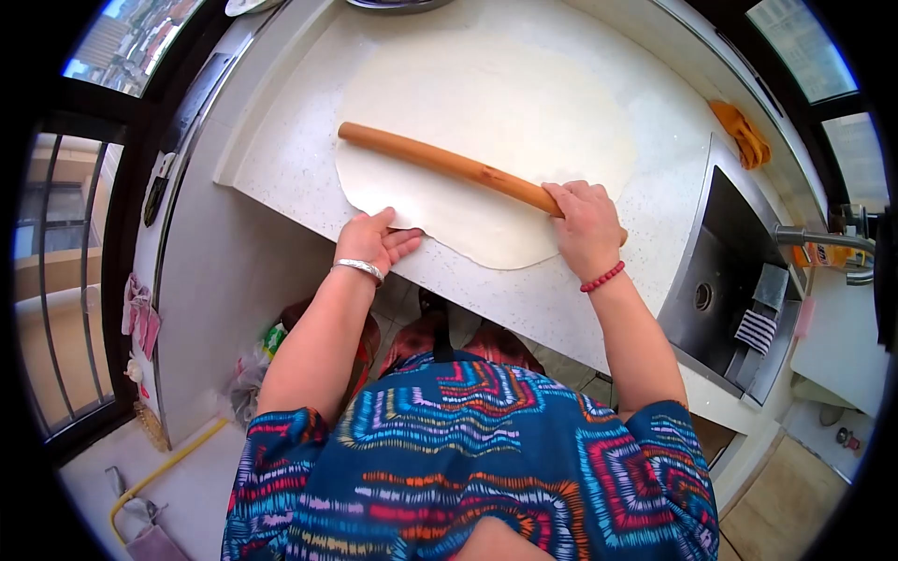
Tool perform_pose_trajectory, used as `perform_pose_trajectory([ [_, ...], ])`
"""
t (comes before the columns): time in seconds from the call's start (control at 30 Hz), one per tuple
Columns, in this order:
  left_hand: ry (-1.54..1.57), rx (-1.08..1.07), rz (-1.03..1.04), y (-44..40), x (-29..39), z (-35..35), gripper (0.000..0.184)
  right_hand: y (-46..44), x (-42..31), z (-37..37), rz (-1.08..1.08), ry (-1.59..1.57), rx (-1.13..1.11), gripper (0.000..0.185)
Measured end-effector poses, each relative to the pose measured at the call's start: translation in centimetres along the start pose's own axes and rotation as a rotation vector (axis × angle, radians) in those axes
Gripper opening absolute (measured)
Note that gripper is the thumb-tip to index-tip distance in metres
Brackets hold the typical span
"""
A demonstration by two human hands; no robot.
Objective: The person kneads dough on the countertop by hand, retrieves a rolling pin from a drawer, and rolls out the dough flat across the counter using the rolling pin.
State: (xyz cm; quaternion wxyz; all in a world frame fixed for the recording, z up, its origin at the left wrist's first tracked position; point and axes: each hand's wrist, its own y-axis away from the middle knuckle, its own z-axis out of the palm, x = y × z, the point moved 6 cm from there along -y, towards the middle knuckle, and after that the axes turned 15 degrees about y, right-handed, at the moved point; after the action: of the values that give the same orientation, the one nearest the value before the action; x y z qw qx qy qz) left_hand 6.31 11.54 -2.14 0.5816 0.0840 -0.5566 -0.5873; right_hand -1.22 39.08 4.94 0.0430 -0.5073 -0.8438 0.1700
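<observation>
A very large, thin sheet of dough (486,84) lies spread over the pale speckled counter, its near edge close to the counter's front. Across its near part rests a wooden rolling pin (440,161), slanting from upper left to lower right. My right hand (589,229), with a red bead bracelet, is closed around the pin's right end. At the dough's near left edge is my left hand (372,241), wearing a silver bangle. Its thumb sits on top of the edge and the fingers are beneath, pinching the dough.
The counter (281,164) is bordered by a raised ledge. To the right is a steel sink (716,252) with a tap (823,238) and a striped cloth (756,331). An orange cloth (742,134) hangs over the right ledge. Part of a metal bowl (398,4) shows at the top.
</observation>
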Motion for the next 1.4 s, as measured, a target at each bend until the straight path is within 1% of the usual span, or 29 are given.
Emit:
perform_pose_trajectory([
  [0.07,-0.127,-0.04,-0.127,0.6,-0.7,1.0,0.028,-0.4,-0.5,0.8,-0.006,-0.048,-0.066,0.043],
  [0.13,-0.176,-0.049,-0.15,0.6,-0.9,1.8,0.03,-1.0,-1.0,1.6,0.0,-0.056,-0.074,0.041],
  [0.17,-0.259,-0.062,-0.197,0.5,-1.1,2.3,0.031,-1.3,-1.2,1.8,0.008,-0.059,-0.089,0.038],
  [0.2,-0.343,-0.076,-0.244,0.5,-1.2,2.7,0.031,-1.3,-1.4,1.5,0.012,-0.061,-0.085,0.038],
  [0.23,-0.407,-0.038,-0.241,0.5,-1.2,2.9,0.033,-1.3,-1.3,0.9,0.045,-0.068,-0.054,0.04],
  [0.27,-0.409,-0.04,-0.239,0.6,-0.8,3.2,0.033,-1.2,-1.2,0.2,0.078,-0.073,-0.023,0.042],
  [0.33,-0.69,-0.145,-0.316,0.5,-0.6,3.9,0.036,-0.5,-0.7,-1.4,0.086,-0.079,0.023,0.044],
  [0.37,-0.633,-0.177,-0.265,-0.2,-0.3,4.9,0.036,-0.3,-0.6,-2.2,0.093,-0.086,0.066,0.046],
  [0.4,-0.425,-0.245,-0.204,-0.9,0.6,6.7,0.032,-0.4,-0.7,-2.6,0.1,-0.08,0.071,0.046],
  [0.47,-0.108,-0.332,-0.12,-2.0,2.9,10.3,0.03,-0.5,-1.4,-4.0,0.063,-0.164,0.201,0.043],
  [0.53,-0.077,-0.31,0.221,-3.1,5.0,12.8,0.028,-1.6,-2.8,-3.9,0.021,-0.172,0.24,0.041],
  [0.57,-0.43,-0.256,0.523,-2.9,5.8,13.4,0.028,-2.2,-3.8,-3.3,-0.034,-0.158,0.207,0.041],
  [0.6,-0.428,-0.257,0.522,-3.6,5.3,12.7,0.028,-2.6,-4.7,-2.6,-0.088,-0.148,0.17,0.041],
  [0.63,-0.92,-0.41,1.032,-2.3,5.5,13.6,0.029,-3.2,-5.2,-1.4,-0.104,-0.138,0.111,0.043],
  [0.67,-1.42,-0.555,1.541,-0.4,3.8,14.0,0.033,-3.7,-5.5,-0.5,-0.1,-0.139,0.114,0.043],
  [0.7,-1.674,-0.583,1.406,-0.7,2.5,12.9,0.044,-4.1,-6.0,0.9,-0.117,-0.078,0.074,0.042],
  [0.73,-1.684,-0.591,1.406,-0.1,2.4,12.0,0.044,-4.2,-6.3,2.2,-0.133,-0.017,0.033,0.042],
  [0.8,-1.701,-0.67,1.406,1.1,2.3,10.9,0.048,-4.2,-6.8,3.2,-0.14,-0.01,0.001,0.039],
  [0.87,-1.691,-0.705,1.413,1.4,2.4,9.9,0.05,-3.9,-7.4,3.9,-0.175,0.009,-0.122,0.038],
  [0.93,-1.678,-0.775,1.344,1.8,2.3,9.6,0.047,-3.7,-7.9,3.8,-0.19,0.011,-0.146,0.038],
  [0.97,-1.675,-0.776,1.345,1.9,2.2,9.6,0.047,-3.5,-8.1,3.8,-0.2,0.015,-0.168,0.038],
  [1.03,-1.518,-0.772,1.513,2.9,2.4,9.7,0.043,-3.3,-8.3,3.9,-0.208,0.022,-0.137,0.038],
  [1.07,-1.514,-0.77,1.511,3.0,2.2,9.5,0.043,-3.3,-8.5,3.6,-0.216,0.023,-0.107,0.037],
  [1.13,-1.489,-0.803,1.462,2.9,2.0,9.3,0.039,-3.1,-8.9,3.3,-0.221,0.041,-0.123,0.036],
  [1.2,-1.499,-0.804,1.462,3.2,1.7,8.8,0.037,-2.8,-9.3,3.0,-0.223,0.056,-0.137,0.035],
  [1.27,-1.51,-0.809,1.463,3.6,1.4,8.3,0.035,-2.2,-10.0,2.9,-0.281,0.068,-0.164,0.034],
  [1.33,-1.451,-0.814,1.552,4.6,1.0,7.5,0.035,-1.3,-10.3,2.5,-0.284,0.057,-0.182,0.034],
  [1.37,-1.472,-0.821,1.494,4.6,0.6,6.7,0.043,-0.8,-10.3,2.1,-0.273,0.017,-0.159,0.033],
  [1.4,-1.473,-0.823,1.492,5.4,0.0,6.4,0.043,-0.3,-10.3,1.7,-0.263,-0.023,-0.137,0.033],
])
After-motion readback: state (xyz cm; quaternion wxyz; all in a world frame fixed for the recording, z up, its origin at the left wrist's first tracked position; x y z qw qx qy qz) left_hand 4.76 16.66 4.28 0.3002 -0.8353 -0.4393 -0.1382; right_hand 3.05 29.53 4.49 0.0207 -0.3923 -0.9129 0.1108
